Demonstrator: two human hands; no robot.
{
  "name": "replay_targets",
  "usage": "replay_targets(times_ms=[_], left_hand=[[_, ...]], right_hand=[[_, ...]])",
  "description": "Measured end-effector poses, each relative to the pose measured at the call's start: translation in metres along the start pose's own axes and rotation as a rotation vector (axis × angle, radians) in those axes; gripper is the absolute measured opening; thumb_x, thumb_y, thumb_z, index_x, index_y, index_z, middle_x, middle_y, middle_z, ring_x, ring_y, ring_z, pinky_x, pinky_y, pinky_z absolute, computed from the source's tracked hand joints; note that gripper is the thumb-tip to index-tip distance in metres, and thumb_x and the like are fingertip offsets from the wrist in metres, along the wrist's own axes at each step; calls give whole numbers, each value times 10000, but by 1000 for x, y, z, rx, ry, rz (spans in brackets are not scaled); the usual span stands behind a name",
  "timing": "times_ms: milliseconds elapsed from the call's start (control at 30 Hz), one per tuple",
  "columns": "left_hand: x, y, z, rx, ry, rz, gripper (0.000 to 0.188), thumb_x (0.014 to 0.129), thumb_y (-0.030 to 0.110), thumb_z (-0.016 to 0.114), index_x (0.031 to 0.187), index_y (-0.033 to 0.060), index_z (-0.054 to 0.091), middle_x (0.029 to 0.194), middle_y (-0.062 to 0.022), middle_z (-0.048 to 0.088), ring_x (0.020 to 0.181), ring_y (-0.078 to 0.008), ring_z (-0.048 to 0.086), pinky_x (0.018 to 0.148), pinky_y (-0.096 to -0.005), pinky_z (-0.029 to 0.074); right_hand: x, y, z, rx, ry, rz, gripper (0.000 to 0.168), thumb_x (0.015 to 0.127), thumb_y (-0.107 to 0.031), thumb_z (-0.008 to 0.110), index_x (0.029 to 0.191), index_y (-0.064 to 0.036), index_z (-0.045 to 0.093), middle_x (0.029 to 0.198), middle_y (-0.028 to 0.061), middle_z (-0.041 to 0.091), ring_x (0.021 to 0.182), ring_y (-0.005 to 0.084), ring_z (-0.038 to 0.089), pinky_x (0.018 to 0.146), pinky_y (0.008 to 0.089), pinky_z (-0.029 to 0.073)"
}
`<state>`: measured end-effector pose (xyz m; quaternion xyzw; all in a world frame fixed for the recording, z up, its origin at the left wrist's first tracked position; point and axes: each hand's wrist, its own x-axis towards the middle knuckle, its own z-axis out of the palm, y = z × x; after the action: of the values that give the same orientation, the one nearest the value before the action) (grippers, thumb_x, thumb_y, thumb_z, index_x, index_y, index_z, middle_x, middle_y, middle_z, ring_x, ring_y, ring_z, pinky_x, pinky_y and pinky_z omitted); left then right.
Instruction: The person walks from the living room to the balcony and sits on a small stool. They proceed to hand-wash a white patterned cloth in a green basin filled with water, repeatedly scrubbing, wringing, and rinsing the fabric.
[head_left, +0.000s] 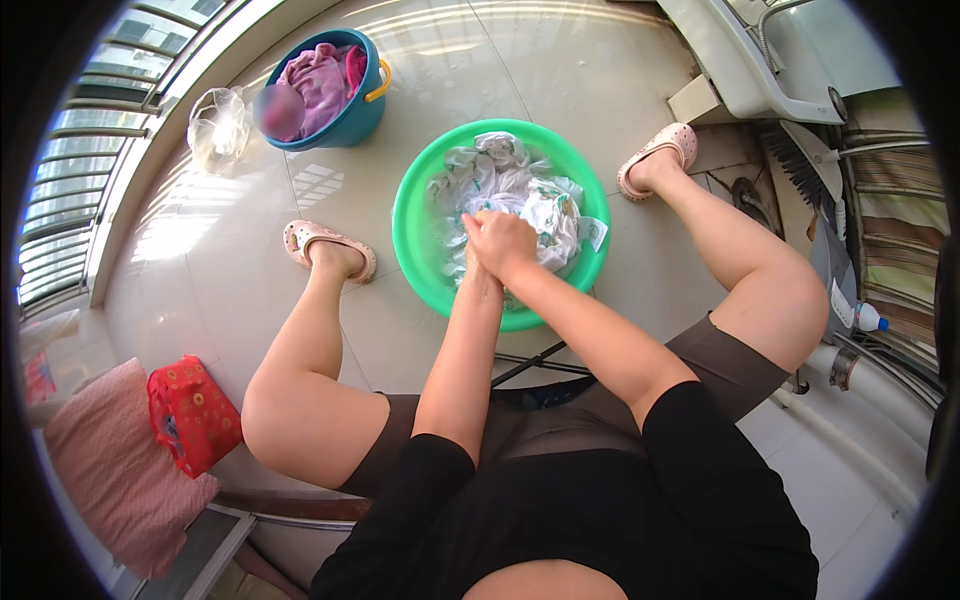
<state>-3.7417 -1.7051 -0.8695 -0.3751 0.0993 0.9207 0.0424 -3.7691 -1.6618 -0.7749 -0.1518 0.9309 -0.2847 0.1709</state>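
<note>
A round green plastic basin (407, 217) sits on the tiled floor between my feet. White wet cloth (499, 161) fills much of it, bunched in folds, with green print on parts of it. A small printed tag (592, 234) sticks out at the right of the pile. My right hand (505, 241) is wrapped over my left hand (478, 264), both above the near side of the cloth. The left hand's fingers are mostly hidden, so whether they grip any cloth does not show. My left forearm looks wet.
A blue bucket (352, 120) with a yellow handle holds pink and purple cloth (319, 79). Beside it lies a clear plastic bag (217, 129). At left are a red bag (196, 420) and a pink quilted cover (120, 465). A brush (814, 161) and pipes stand at right.
</note>
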Motion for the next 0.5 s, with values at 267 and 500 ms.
replay_targets(times_ms=[267,500], left_hand=[[-9,77,22,-122,114,237,610,950,474,350,1297,-24,414,1309,-186,486,1173,-355,493,1014,-506,354],[57,40,-64,965,667,724,382,897,217,563,1172,-42,506,1125,-177,575,977,-267,576,826,-366,473]], right_hand=[[104,64,-9,304,37,157,518,898,-546,421,893,-79,647,903,153,661,868,350,616,764,442,473],[56,51,67,-136,-36,-236,188,870,-221,546,1006,-91,537,987,120,554,912,313,578,781,420,472]])
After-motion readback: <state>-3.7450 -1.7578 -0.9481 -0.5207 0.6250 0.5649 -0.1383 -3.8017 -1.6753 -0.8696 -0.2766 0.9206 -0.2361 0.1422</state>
